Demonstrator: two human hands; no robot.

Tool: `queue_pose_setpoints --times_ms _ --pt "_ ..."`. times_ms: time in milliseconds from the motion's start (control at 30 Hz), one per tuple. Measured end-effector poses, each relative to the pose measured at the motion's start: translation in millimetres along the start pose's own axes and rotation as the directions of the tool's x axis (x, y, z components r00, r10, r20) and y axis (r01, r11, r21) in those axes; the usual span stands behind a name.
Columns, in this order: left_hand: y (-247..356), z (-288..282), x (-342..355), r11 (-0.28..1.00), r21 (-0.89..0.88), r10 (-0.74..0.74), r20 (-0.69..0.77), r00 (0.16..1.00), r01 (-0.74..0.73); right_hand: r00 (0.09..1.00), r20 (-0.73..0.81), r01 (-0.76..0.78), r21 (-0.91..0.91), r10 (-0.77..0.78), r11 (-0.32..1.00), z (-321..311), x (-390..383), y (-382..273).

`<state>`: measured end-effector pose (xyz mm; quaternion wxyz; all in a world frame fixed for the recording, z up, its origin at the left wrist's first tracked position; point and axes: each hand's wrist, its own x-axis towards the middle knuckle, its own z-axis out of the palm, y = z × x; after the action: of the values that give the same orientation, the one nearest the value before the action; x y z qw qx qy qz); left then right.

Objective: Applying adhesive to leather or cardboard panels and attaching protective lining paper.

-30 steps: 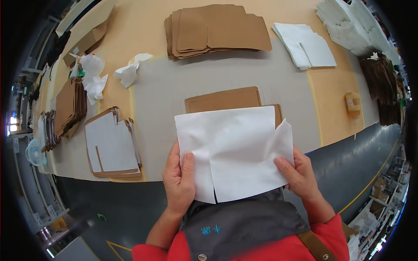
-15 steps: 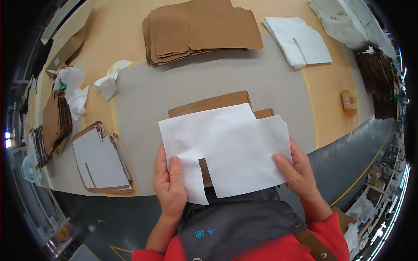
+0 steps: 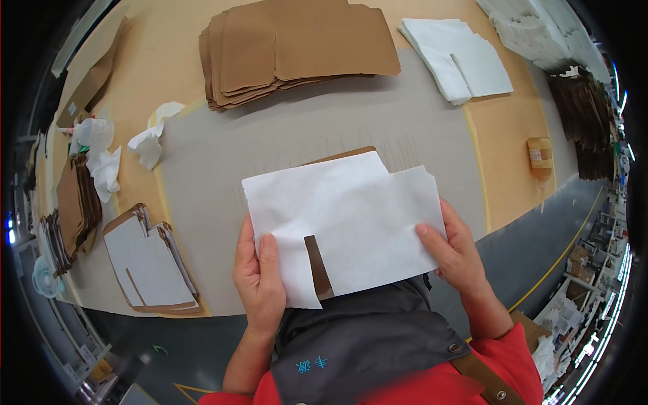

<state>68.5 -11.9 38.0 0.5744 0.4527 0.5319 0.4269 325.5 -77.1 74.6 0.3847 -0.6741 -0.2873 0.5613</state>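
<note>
A white cut sheet (image 3: pixel 364 223), with a stepped upper right corner and a narrow slot in its lower edge, is stretched between my hands. My left hand (image 3: pixel 262 277) pinches its left edge, thumb on top. At the right edge, my right hand (image 3: pixel 455 253) grips it the same way. Under the sheet lies a brown cut piece (image 3: pixel 347 156); only its far edge and a strip through the slot show. Whether the two touch I cannot tell. My fingertips below the sheet are hidden.
Brown cut pieces (image 3: pixel 324 40) are stacked at the back, beside a white stack (image 3: pixel 459 61). White-faced brown pieces (image 3: pixel 152 263) lie left. Crumpled tissues (image 3: pixel 148 145) and a white bottle (image 3: pixel 93 133) sit far left; an amber container (image 3: pixel 540 158) stands near the right table edge.
The white sheet has moved farther over the brown piece, so less of its far edge shows. Both hands keep their hold. My view has shifted slightly.
</note>
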Motion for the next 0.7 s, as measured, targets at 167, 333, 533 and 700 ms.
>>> queue_pose_setpoints --times_ms 167,333,533,700 --pt "-1.5 2.7 2.2 0.999 -0.016 -0.030 0.004 1.000 0.030 1.000 0.004 -0.016 0.011 0.016 1.000 -1.6 3.3 1.5" --pt "-3.6 2.5 3.0 0.999 -0.011 -0.041 0.006 0.999 0.041 1.000 -0.017 -0.007 0.013 0.007 1.000 -1.9 5.1 7.1" --pt "-5.6 0.9 2.6 0.998 0.007 -0.056 0.007 0.998 0.056 0.999 -0.013 -0.049 -0.005 0.049 0.999 -0.8 5.2 2.6" --pt "-4.3 2.1 2.7 0.997 0.026 -0.075 0.004 0.997 0.075 0.999 -0.008 -0.053 0.006 0.053 0.999 -0.8 4.8 2.5"
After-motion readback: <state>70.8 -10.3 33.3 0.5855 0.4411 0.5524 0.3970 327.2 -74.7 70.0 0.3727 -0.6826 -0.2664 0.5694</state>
